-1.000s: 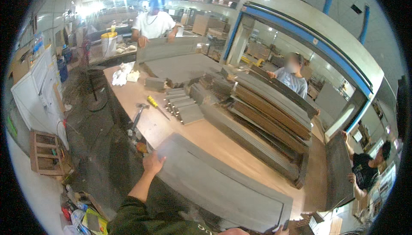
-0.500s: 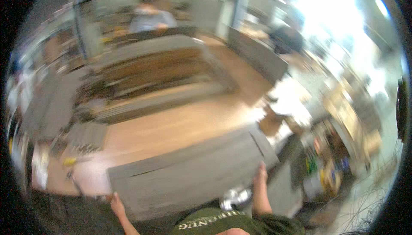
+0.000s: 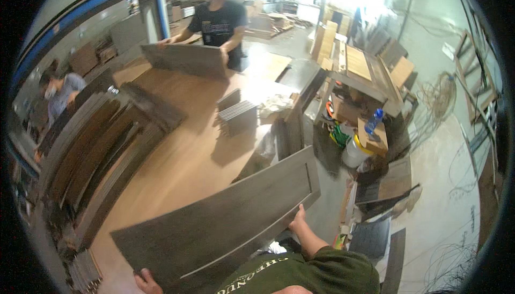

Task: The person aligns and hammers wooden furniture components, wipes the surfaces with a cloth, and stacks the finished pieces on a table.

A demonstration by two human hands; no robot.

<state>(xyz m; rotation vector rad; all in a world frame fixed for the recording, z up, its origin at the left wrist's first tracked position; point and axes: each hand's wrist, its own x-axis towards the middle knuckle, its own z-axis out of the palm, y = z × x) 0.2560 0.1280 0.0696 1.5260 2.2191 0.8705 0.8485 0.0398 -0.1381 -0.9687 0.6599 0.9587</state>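
A long grey-brown wooden panel with shallow framed edges is held in front of my body, tilted over the near edge of the worktable. My left hand grips its lower left corner, thumb on the face and fingers out of sight behind. Toward the right end, my right hand is closed around the lower edge, with the forearm coming in from the green shirt. On the tabletop beyond the panel stands a stack of small grey boards.
Long curved-looking boards are stacked on the table's left. Across it, a co-worker in a dark shirt holds another panel. Another person is at the far left. To the right are a white bucket, a blue bottle and leaning boards.
My view has swung to the right, bringing the co-worker and right-hand floor into sight. The panel has stayed in both my hands and now tilts more steeply, right end higher.
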